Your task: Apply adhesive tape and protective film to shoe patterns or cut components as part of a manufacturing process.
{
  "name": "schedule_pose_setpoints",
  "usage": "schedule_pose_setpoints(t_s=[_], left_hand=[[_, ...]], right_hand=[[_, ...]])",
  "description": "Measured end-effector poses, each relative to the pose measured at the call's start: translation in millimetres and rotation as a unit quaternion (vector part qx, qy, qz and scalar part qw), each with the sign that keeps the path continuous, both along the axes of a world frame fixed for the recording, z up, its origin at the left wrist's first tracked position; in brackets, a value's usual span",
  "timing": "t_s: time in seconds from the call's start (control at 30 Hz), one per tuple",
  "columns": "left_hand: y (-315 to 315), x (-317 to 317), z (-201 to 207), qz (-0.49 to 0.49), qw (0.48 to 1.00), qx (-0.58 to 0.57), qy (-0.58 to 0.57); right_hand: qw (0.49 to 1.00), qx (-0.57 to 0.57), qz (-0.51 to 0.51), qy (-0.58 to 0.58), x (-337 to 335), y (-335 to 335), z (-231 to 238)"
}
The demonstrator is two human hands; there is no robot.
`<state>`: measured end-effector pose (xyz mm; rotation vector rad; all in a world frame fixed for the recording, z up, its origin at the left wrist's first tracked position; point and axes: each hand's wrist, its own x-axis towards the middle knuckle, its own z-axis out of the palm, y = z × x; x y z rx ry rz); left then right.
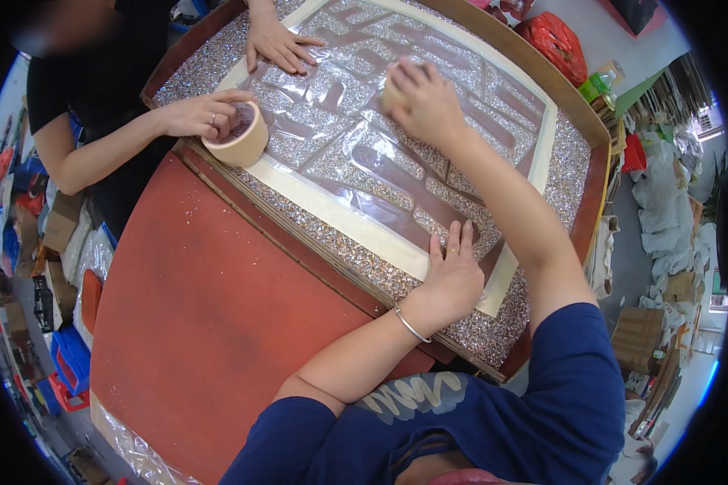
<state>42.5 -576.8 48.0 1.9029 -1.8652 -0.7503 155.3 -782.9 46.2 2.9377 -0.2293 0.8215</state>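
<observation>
A clear plastic film (380, 174) with dark cut-out shapes, bordered by cream tape (352, 232), lies over a wooden tray (584, 101) of glittering small stones (295, 212). My left hand (455, 279) rests on the film's near right corner, fingers stretched out. Over the film's middle, my right hand (425, 101) is closed around a pale yellowish pad (393, 97), blurred by motion; its exact kind cannot be told. Across the left side, another person's flat hand (281, 44) presses on the film. That person's other hand (206, 115) grips a roll of cream tape (247, 145).
A red-topped table (194, 307) adjoins the tray at the near left. At the far right stand a red plastic bag (552, 47) and a green-labelled bottle (597, 85). Piled bags (663, 210) and a cardboard box (639, 338) lie to the right; blue crates (71, 356) at left.
</observation>
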Motion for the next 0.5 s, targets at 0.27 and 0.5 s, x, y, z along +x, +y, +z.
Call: schedule_pose_setpoints(t_s=[0.27, 0.5], left_hand=[[1.4, 9.1, 2.9, -0.009, 0.997, 0.062, 0.042], [-1.1, 2.4, -0.3, -0.002, 1.0, -0.014, 0.018]], right_hand=[[0.989, 0.074, 0.124, 0.01, -27.7, 103.1, 9.1], [0.983, -0.127, -0.135, -0.008, 8.4, -121.7, -23.2]])
